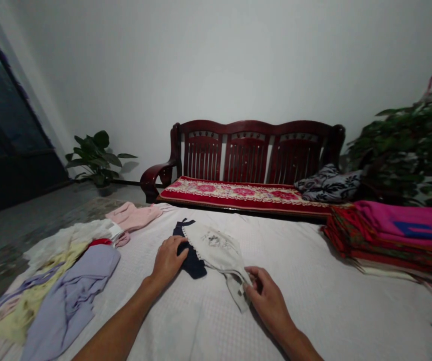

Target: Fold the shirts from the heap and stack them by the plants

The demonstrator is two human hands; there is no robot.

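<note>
A small light grey sleeveless garment (216, 245) with a dark printed motif and navy fabric at its left end lies on the white cloth in front of me. My left hand (169, 256) is on the navy part, its fingers curled over the fabric and the thumb to the right. At the opposite end, my right hand (267, 297) is closed in a pinch on the narrow grey edge. A loose grey flap hangs down beside the right fingers. The palm sides of both hands are hidden.
Loose clothes, including a lavender garment (76, 291) and a pink one (133, 216), lie at left. Folded red and magenta textiles (392, 235) are stacked at right. Behind the white cloth (298, 250) stands a wooden bench (246, 150), with plants (97, 155) to either side.
</note>
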